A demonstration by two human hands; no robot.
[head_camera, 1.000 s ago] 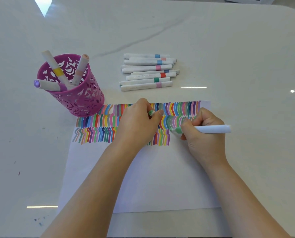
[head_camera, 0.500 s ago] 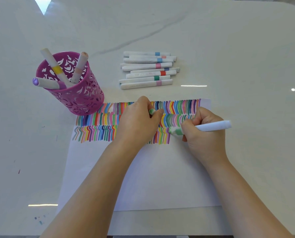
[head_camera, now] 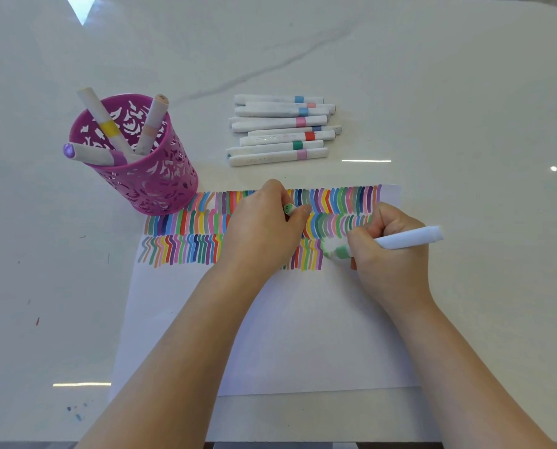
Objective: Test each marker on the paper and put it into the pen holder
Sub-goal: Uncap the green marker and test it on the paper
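My right hand (head_camera: pixel 384 254) grips a white marker (head_camera: pixel 406 238) with a light green band, its blurred tip down on the paper (head_camera: pixel 303 335) at the end of the lowest row of coloured strokes. My left hand (head_camera: pixel 264 231) rests on the paper and pinches the marker's green cap (head_camera: pixel 289 209) between thumb and forefinger. A pink cut-out pen holder (head_camera: pixel 154 179) stands at the paper's top left corner with three markers in it: yellow-banded, peach and purple. Several white markers (head_camera: pixel 280 129) lie in a pile behind the paper.
The white marble-look table (head_camera: pixel 465 92) stretches wide on all sides. Small ink specks (head_camera: pixel 76 413) dot its near left part. The table's front edge runs along the bottom of the view.
The marker tip in my right hand has slid a little down along the paper, drawing. My left hand and the cap have stayed in place.
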